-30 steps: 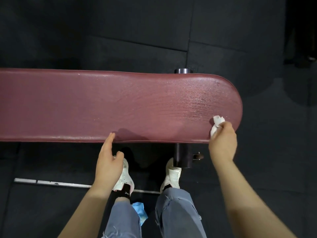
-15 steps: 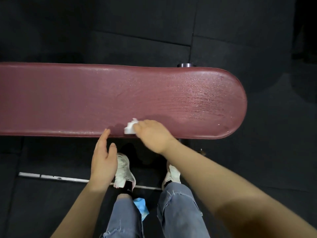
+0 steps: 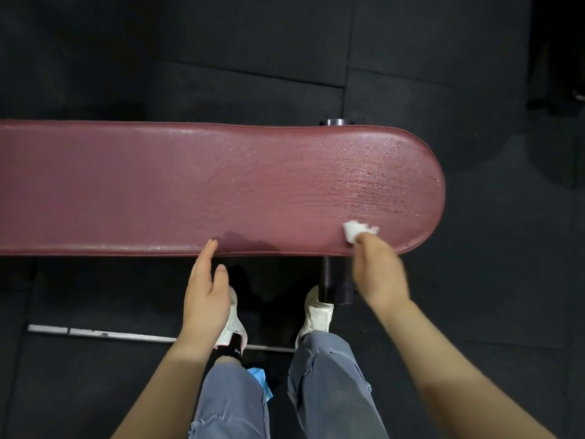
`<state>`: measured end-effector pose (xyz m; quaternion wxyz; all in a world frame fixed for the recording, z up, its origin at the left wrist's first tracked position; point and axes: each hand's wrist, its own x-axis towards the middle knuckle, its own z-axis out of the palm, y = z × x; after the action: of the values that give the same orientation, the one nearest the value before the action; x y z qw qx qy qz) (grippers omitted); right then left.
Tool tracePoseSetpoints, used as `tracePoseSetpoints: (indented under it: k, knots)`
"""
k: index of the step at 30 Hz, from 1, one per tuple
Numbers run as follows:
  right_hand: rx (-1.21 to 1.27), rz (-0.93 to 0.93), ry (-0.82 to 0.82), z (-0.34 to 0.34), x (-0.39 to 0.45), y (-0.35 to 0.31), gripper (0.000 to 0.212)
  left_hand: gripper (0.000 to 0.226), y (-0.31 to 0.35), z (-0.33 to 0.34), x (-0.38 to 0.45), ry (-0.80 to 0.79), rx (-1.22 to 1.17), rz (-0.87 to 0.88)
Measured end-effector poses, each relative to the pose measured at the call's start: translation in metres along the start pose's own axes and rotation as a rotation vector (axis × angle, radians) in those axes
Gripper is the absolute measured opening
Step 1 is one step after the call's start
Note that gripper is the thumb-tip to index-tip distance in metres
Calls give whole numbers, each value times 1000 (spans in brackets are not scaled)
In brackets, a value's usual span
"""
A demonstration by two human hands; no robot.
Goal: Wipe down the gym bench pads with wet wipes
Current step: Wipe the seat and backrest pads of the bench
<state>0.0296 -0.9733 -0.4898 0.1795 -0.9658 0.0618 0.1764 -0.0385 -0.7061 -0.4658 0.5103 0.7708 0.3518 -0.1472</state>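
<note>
— While the right hand (image 3: 378, 274) presses a crumpled white wet wipe (image 3: 357, 231) to the maroon bench pad (image 3: 196, 188), where exactly does the wipe sit?

— At about four o'clock on the pad, just inside its near edge and close to the rounded end. The fingers curl around the wipe's near part, pinching it against the vinyl; the bunched far part pokes out toward twelve o'clock from the knuckles. The hand is a little blurred.

— And the left hand (image 3: 207, 296)?

— At seven o'clock from the wipe, well apart from it. Its fingers are straight and together, the tip of the longest touching the pad's near edge, the thumb splayed free. It holds nothing.

— How does the pad look?

— It runs from nine o'clock out of view to a rounded end at three o'clock. The surface near the rounded end glistens with fine wet streaks and droplets.

— What lies around it?

— Black floor mats (image 3: 253, 58) on every side. A dark cylindrical post (image 3: 335, 280) stands under the pad at the right hand's nine o'clock, and a metal cap (image 3: 336, 122) peeks over the far edge at one o'clock. Below, white sneakers (image 3: 318, 315) and grey jeans (image 3: 329, 384) show, with a metal strip (image 3: 101, 334) across the floor and something blue (image 3: 259, 380) between the legs; I cannot tell what it is.
</note>
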Motion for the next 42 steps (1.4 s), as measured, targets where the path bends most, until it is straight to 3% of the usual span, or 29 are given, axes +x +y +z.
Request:
tracePoseSetpoints:
  k: [5,9,11,14,18,21,23,25,28,33,37,42]
  knots:
    - [121,-427,-307,61,-10,-114,42,46,-3,-7,1,54,-25,5]
    - [-89,-759,-412,78,-8,-148,25,48,-9,-17,5,95,4,23]
    - [-183,-953,-378,75,-1,-141,24,48,-10,-17,3,90,18,18]
    - [-137,-1050,-210,62,15,-109,30,49,-9,-13,2,79,33,18]
    - [-211,-988,-146,19,24,-48,31,50,-4,-4,0,28,41,20]
    - [-312,-830,-148,-17,27,3,24,51,1,2,-1,-5,44,30]
    - [-319,-630,-122,-40,29,37,35,51,3,5,0,-9,50,29]
    - [-344,-357,-91,-61,31,69,29,51,5,6,1,-10,47,28]
    - [-349,-127,-17,-72,30,93,24,52,9,6,4,-25,52,39]
    - [11,243,118,-61,22,61,22,53,12,-5,10,-58,46,26]
    - [151,45,52,-27,6,-1,6,52,11,-16,17,-54,46,24]
    - [-5,-432,-292,34,3,-102,11,51,5,-35,30,-9,34,1]
